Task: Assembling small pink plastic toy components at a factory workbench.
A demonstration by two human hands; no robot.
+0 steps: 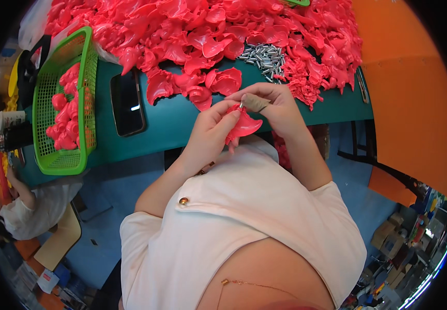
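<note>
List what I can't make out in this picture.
All in the head view:
Pink piece: partly covered by the left hand.
Metal piece: too small to show its details.
Green object: cut off by the top edge.
Co-worker's hand: blurred near the left rim.

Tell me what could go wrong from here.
The small metal piece might slip and fall: the left hand and right hand have it and a pink part just off the near edge of the table.
Loose metal pieces lie against the pink pile, so some could get mixed in.
The phone lies uncovered and might get bumped.
</note>
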